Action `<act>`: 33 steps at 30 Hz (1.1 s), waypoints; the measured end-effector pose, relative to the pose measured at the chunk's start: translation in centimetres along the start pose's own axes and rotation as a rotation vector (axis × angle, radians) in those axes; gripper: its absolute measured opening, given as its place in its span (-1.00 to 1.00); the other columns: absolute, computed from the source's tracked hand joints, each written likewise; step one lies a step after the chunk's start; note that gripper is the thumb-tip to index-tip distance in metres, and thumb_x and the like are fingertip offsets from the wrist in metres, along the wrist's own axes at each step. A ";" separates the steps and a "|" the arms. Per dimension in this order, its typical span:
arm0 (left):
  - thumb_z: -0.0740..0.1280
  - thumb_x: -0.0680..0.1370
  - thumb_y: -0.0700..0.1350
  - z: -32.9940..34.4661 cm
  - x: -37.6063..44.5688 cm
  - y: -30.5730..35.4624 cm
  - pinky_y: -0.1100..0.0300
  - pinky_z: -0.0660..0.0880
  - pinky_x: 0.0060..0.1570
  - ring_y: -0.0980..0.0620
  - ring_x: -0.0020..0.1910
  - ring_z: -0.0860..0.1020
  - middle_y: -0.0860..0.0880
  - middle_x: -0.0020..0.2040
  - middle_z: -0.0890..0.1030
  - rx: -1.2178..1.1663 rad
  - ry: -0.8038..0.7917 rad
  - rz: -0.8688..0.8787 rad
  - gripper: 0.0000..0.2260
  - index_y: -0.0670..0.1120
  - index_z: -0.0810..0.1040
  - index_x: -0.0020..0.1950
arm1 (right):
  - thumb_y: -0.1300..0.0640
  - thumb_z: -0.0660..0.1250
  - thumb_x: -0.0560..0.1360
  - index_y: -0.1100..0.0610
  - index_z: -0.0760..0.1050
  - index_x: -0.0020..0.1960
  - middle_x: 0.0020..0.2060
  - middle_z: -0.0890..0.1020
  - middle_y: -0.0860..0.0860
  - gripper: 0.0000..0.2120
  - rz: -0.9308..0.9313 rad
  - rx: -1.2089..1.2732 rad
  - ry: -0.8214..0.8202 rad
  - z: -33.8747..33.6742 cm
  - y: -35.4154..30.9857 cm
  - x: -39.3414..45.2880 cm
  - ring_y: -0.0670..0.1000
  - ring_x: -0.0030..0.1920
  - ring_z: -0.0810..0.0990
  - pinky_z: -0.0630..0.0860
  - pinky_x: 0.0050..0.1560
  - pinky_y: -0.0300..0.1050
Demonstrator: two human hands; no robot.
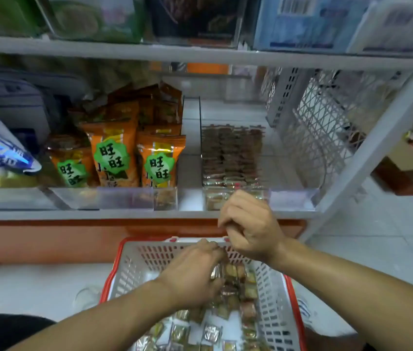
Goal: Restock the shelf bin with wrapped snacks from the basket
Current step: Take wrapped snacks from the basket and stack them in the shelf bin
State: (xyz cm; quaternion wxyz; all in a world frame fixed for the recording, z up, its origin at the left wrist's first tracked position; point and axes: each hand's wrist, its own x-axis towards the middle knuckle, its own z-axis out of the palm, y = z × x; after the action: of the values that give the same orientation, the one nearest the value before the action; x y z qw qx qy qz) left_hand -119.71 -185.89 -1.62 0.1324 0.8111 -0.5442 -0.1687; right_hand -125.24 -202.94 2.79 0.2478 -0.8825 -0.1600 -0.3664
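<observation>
A white mesh basket (pixel 134 269) with a red rim sits on the floor below the shelf and holds several small wrapped snacks (pixel 235 292). My left hand (pixel 190 272) reaches into the basket, its fingers curled round a few wrapped snacks. My right hand (pixel 248 226) is above the basket's far rim with curled fingers; what it holds is hidden. The clear shelf bin (pixel 289 198) straight ahead holds rows of brown wrapped snacks (pixel 230 153), just above my right hand.
Orange snack bags (pixel 114 153) fill the bin to the left. A blue and white bag (pixel 0 150) lies at far left. A white lattice divider (pixel 321 127) closes the shelf's right side. Boxes stand on the upper shelf (pixel 200 55). White tiled floor (pixel 390 224) lies to the right.
</observation>
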 end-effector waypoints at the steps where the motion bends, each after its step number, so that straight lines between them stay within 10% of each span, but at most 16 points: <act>1: 0.34 0.53 0.08 1.6 -0.6 -1.3 0.05 0.43 0.34 -0.02 0.35 0.45 0.02 0.34 0.50 0.016 -0.123 -0.081 -0.59 0.07 0.45 0.37 | 0.42 0.23 0.39 0.18 0.54 -0.21 -0.24 0.58 0.05 -0.81 0.135 -0.015 -0.109 1.9 0.1 -2.8 0.08 -0.20 0.52 0.41 -0.16 -0.16; 4: 0.42 0.53 -0.01 6.4 -2.8 -5.7 -0.01 0.35 0.47 -0.11 0.48 0.35 -0.05 0.55 0.31 0.021 -0.440 -0.336 -0.38 0.02 0.30 0.56 | 0.26 0.27 0.51 0.03 0.51 0.02 0.05 0.63 0.05 -0.83 0.774 -0.076 -0.822 6.6 2.3 -13.1 0.10 0.05 0.58 0.47 0.01 -0.08; 6: 0.39 0.54 -0.03 8.9 -4.1 -8.3 -0.01 0.37 0.46 -0.11 0.45 0.38 -0.08 0.53 0.36 -0.032 -0.474 -0.490 -0.41 0.00 0.31 0.56 | 0.19 0.32 0.54 0.05 0.52 0.20 0.14 0.64 0.10 -0.76 1.250 -0.053 -0.938 8.0 2.4 -20.0 0.13 0.15 0.60 0.51 0.14 -0.06; 12: 0.39 0.55 -0.12 15.7 -4.1 -11.6 0.06 0.45 0.36 -0.12 0.34 0.50 -0.11 0.45 0.46 -0.358 -0.351 -0.712 -0.45 -0.07 0.36 0.53 | 0.13 0.39 0.54 -0.05 0.49 0.24 0.28 0.54 0.03 -0.71 1.395 -0.162 -0.284 15.5 0.2 -24.8 0.07 0.16 0.58 0.61 0.07 0.05; 17: 0.48 0.55 -0.18 18.6 -0.1 -10.9 0.09 0.46 -0.38 -0.09 -0.29 0.54 -0.23 -0.13 0.65 -1.209 0.013 -1.213 -0.72 -0.24 0.55 0.20 | -0.21 0.40 0.52 -0.03 0.42 0.21 -0.22 0.62 0.06 -0.62 2.237 0.429 0.601 19.2 4.5 -19.9 0.05 -0.25 0.64 0.64 -0.25 -0.05; 20: 0.45 0.57 -0.12 19.7 1.7 -10.7 0.02 0.55 -0.27 -0.09 -0.23 0.57 -0.21 -0.03 0.70 -1.374 -0.023 -1.209 -0.63 -0.26 0.53 0.32 | -0.06 0.37 0.59 0.13 0.51 0.19 0.11 0.57 0.16 -0.70 2.358 0.709 0.638 19.8 6.4 -20.2 0.18 0.01 0.59 0.58 -0.32 -0.22; 24: 0.47 0.55 -0.18 20.7 4.3 -10.5 0.01 0.63 -0.14 -0.11 -0.22 0.66 -0.13 -0.04 0.73 -1.533 0.019 -1.192 -0.39 0.12 0.34 0.53 | -0.04 0.35 0.59 0.09 0.47 0.26 0.25 0.48 0.17 -0.68 2.450 0.969 0.809 20.6 8.1 -20.7 0.18 0.01 0.55 0.58 -0.18 0.04; 27: 0.50 0.53 -0.17 21.6 5.8 -10.8 0.06 0.54 -0.16 -0.01 -0.24 0.54 -0.05 -0.20 0.73 -1.596 0.058 -1.229 -0.40 0.15 0.33 0.49 | -0.08 0.44 0.51 0.14 0.51 0.26 0.10 0.55 0.17 -0.57 2.436 1.042 0.792 21.0 8.2 -21.9 0.13 -0.02 0.58 0.65 -0.08 0.04; 33: 0.60 0.45 0.00 21.6 7.3 -11.0 0.00 0.68 -0.17 -0.12 0.01 0.66 -0.19 0.21 0.63 -1.592 -0.021 -1.263 -0.33 0.13 0.30 0.42 | 0.05 0.47 0.51 0.16 0.53 0.25 -0.03 0.57 0.18 -0.63 2.363 1.104 0.907 20.2 7.8 -22.0 0.15 -0.05 0.61 0.64 -0.02 0.13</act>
State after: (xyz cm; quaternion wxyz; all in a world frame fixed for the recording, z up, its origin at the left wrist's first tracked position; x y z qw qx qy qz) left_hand -116.96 -189.25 -26.61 0.5160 0.6249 0.2530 -0.5283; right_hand -125.11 -200.42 -27.94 0.7528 -0.0856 0.6473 -0.0829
